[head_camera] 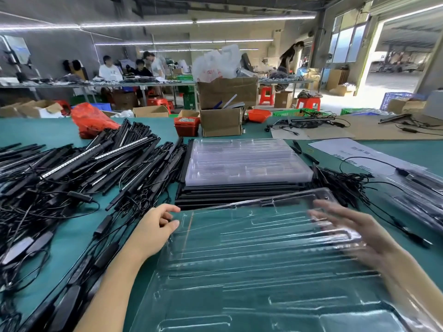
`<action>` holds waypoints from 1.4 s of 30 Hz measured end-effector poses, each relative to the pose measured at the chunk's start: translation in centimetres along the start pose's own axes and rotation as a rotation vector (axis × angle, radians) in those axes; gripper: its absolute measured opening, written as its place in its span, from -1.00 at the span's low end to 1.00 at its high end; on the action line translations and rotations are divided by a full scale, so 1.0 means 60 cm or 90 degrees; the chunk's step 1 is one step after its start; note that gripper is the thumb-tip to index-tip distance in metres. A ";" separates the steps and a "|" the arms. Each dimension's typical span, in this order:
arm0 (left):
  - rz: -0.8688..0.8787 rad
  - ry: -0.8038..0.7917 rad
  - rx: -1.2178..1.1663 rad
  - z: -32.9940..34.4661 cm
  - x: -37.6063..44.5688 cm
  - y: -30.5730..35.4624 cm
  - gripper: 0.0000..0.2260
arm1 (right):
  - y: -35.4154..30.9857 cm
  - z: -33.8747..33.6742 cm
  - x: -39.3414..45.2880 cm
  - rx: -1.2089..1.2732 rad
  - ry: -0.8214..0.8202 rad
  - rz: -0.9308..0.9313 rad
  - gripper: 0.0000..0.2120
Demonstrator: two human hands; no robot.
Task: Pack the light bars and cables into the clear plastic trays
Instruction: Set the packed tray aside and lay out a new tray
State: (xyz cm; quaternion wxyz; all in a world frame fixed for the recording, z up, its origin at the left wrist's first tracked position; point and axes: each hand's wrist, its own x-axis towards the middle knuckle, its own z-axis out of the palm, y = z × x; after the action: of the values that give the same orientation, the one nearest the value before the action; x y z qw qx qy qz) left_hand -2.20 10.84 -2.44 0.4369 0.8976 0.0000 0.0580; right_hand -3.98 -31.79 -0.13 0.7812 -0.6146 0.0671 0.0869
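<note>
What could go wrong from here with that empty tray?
1. The left hand pinches the clear tray only at its edge, and the right hand lies flat, so it may flex or slip.
2. The tangled cables beside it could snag the light bars.
</note>
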 end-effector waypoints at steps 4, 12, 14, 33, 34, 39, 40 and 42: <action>0.008 -0.002 0.010 -0.002 0.003 -0.005 -0.77 | -0.023 -0.031 0.002 -0.162 -0.010 0.087 -0.63; 0.001 0.012 0.003 0.007 0.004 0.002 -0.91 | -0.063 -0.032 0.013 -0.572 0.284 -0.102 -0.86; -0.003 -0.011 0.021 0.008 0.001 0.003 -0.82 | -0.061 0.002 0.020 -0.575 0.259 -0.168 -0.93; 0.023 -0.024 0.064 0.007 -0.010 0.006 -0.83 | 0.021 0.125 0.102 -0.946 0.232 -0.170 -0.81; 0.025 -0.022 0.063 0.007 -0.011 0.007 -0.83 | 0.021 0.125 0.102 -0.916 0.238 -0.182 -0.82; 0.028 -0.017 0.069 0.008 -0.010 0.007 -0.83 | 0.025 0.125 0.101 -0.917 0.230 -0.176 -0.83; 0.028 -0.016 0.069 0.009 -0.010 0.007 -0.83 | 0.026 0.125 0.101 -0.921 0.231 -0.179 -0.86; 0.026 -0.018 0.067 0.008 -0.011 0.008 -0.83 | 0.029 0.125 0.100 -0.923 0.233 -0.188 -0.89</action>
State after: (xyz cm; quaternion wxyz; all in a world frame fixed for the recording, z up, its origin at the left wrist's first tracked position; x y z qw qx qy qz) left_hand -2.81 10.12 -2.46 0.3876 0.9199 -0.0215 0.0546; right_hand 1.46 -23.79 -1.29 0.1621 -0.9810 0.0391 -0.0994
